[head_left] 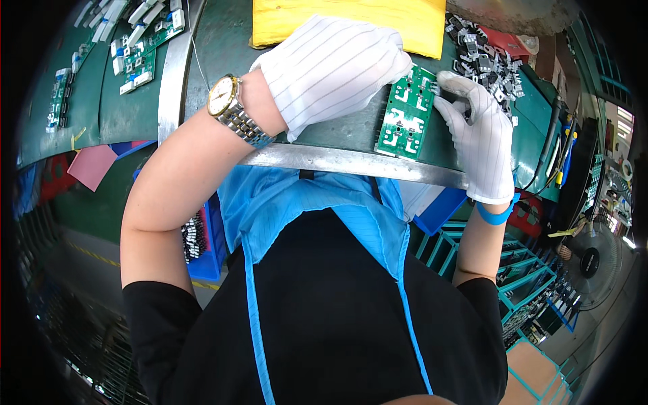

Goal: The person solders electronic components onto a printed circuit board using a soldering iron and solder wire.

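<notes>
A green circuit board [405, 118] lies on the dark green bench near its metal front edge [351, 162]. My left hand [334, 71], in a white striped glove with a metal watch [229, 108] on the wrist, rests on the board's left side and covers part of it. My right hand [479, 131], also in a white glove, touches the board's upper right corner with its fingertips, next to a pile of small grey and black parts [486, 54]. What the fingers pinch is hidden.
A yellow padded pouch [351, 23] lies behind my hands. More green boards with white parts [138, 50] sit at the far left past a metal rail [172, 74]. Blue bins [209, 243] hang below the bench. Teal racks [533, 283] stand at the lower right.
</notes>
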`<state>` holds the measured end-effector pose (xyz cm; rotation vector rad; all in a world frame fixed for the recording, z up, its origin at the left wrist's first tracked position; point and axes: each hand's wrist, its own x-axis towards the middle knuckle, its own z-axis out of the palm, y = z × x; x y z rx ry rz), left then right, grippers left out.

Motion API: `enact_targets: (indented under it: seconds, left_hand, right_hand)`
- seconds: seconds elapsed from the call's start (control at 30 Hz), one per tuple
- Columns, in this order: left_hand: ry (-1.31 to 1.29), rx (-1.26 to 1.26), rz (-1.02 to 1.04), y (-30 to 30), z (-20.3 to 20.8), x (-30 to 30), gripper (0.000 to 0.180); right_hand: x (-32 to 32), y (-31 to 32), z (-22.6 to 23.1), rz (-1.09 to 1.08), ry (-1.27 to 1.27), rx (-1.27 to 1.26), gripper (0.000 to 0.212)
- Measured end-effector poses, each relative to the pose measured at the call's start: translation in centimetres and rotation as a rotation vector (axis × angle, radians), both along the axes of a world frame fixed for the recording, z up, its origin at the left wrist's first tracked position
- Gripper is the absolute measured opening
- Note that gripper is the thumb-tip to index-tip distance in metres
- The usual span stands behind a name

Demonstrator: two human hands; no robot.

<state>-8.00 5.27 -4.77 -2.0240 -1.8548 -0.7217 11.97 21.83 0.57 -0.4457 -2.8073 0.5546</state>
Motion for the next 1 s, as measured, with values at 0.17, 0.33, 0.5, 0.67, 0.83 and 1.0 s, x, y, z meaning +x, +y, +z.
enact_targets:
  seconds: [0.17, 0.33, 0.5, 0.67, 0.83, 1.0]
  left_hand:
    - [0.038, -0.004, 0.012, -0.2, 0.4, 0.0, 0.021]
    - [0.045, -0.008, 0.010, -0.1, 0.3, -0.1, 0.021]
    - [0.002, 0.054, -0.008, -0.1, 0.1, -0.2, 0.019]
    - [0.009, 0.032, -0.001, 0.0, 0.1, -0.1, 0.021]
    - [0.004, 0.027, 0.005, -0.2, -0.1, 0.0, 0.021]
    - [0.000, 0.011, 0.015, 0.0, 0.1, 0.2, 0.020]
  right_hand:
    - [0.1, 0.1, 0.1, 0.013, -0.019, 0.079, 0.031]
    - [-0.3, 1.2, 0.0, 0.167, 0.079, 0.152, 0.030]
    - [-0.4, 1.6, 0.1, 0.237, 0.081, 0.187, 0.028]
    - [-0.3, 2.8, -0.4, 0.280, 0.092, 0.149, 0.032]
    - [-0.5, 3.2, 0.3, 0.342, 0.037, 0.201, 0.033]
    - [-0.6, 3.5, 0.9, 0.385, -0.009, 0.228, 0.031]
